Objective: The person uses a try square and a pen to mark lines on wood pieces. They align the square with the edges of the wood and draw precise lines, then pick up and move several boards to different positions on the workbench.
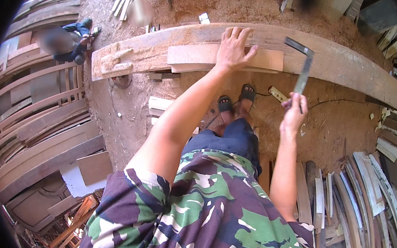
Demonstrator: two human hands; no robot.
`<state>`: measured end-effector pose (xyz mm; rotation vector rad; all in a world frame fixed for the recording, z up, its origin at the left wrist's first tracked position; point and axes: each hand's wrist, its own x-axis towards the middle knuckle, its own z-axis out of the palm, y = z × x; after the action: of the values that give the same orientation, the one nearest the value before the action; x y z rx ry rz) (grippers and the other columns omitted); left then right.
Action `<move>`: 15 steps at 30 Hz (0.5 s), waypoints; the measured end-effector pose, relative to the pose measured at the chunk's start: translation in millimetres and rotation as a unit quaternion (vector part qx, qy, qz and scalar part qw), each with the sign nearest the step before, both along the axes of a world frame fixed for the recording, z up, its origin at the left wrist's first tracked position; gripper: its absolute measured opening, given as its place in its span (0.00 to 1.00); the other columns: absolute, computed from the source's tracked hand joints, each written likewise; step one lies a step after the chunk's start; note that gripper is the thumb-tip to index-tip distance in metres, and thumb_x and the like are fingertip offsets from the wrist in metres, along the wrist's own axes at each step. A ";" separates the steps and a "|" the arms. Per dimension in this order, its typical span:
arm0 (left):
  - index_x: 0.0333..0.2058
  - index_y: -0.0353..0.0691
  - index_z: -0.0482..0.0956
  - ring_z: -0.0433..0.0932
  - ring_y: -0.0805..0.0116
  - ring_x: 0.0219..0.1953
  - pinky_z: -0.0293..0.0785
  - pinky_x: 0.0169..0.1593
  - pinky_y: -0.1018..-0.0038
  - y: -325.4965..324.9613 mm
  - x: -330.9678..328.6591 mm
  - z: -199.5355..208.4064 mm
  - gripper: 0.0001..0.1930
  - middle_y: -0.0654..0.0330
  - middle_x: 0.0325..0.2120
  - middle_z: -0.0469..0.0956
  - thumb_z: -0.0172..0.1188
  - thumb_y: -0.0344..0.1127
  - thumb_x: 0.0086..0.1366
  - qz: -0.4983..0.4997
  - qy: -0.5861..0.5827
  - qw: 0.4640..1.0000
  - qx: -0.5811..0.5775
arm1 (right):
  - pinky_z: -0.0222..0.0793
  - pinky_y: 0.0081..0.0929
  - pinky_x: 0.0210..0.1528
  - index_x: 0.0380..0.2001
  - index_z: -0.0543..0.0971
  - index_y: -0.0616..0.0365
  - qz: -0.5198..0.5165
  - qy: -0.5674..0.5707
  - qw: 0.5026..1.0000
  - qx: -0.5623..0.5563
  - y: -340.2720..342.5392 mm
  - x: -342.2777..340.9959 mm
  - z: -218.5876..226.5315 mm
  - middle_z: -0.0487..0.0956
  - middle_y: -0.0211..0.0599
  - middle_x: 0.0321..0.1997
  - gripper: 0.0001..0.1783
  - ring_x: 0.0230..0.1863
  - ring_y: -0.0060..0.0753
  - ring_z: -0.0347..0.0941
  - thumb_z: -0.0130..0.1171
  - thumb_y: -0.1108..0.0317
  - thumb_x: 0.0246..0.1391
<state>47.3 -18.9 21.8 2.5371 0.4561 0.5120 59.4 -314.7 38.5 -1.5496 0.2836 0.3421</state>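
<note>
Hands number two, bare and set apart: the left hand [235,49] lies with its fingers and thumb spread wide, pressing on one short board [192,55] without gripping it, while the right hand [295,107] has its fingers curled closed around the grey leg of one try square [305,71]. One long, thick plank [340,55] carries the board, which lies lengthwise along its near edge; one power strip [278,93] sits on the ground beyond the wearer's two dark sandals [225,103], and one other person [76,53] in dark blue is low down at the upper left. Pale and smooth, the board is a straight-sided strip of light brown wood, its near side face showing and its middle hidden by the hand. The square is L-shaped, its dark short leg pointing away to the left in the air over the plank. Duller and browner, the plank has a worn, dusty face, with sawdust and raised pieces toward its left end. Earthy brown floor [331,132] spreads underneath, strewn with shavings; stacked timber [46,131] lines the left side, and many narrow offcuts [349,195] lean together at the lower right.
</note>
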 end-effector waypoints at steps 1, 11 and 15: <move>0.71 0.54 0.73 0.70 0.41 0.67 0.66 0.72 0.47 -1.4 -7.7 5.2 0.36 0.47 0.60 0.75 0.64 0.62 0.70 -0.011 0.019 1.000 0.019 | 0.76 0.26 0.35 0.46 0.83 0.57 -0.004 -0.004 1.000 -0.016 -22.0 10.3 -2.4 0.79 0.27 0.34 0.11 0.30 0.21 0.76 0.58 0.62 0.80; 0.83 0.62 0.61 0.75 0.37 0.67 0.70 0.72 0.47 52.2 -43.6 63.6 0.54 0.41 0.63 0.78 0.77 0.59 0.61 -0.186 0.284 0.940 -0.039 | 0.76 0.28 0.26 0.42 0.85 0.54 0.103 0.171 0.969 -0.143 -135.5 74.9 1.3 0.78 0.25 0.28 0.16 0.24 0.23 0.75 0.59 0.54 0.80; 0.81 0.52 0.64 0.81 0.52 0.62 0.75 0.67 0.56 80.3 -73.4 122.6 0.47 0.44 0.58 0.83 0.73 0.59 0.69 -0.109 0.248 0.931 -0.246 | 0.76 0.30 0.26 0.41 0.84 0.52 0.136 0.177 0.970 -0.099 -114.0 88.7 2.6 0.77 0.26 0.26 0.16 0.21 0.25 0.74 0.59 0.53 0.79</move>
<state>-26.1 61.4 144.4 2.1597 0.4049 -0.3093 148.1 -428.7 41.1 -1.7230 0.3925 0.8330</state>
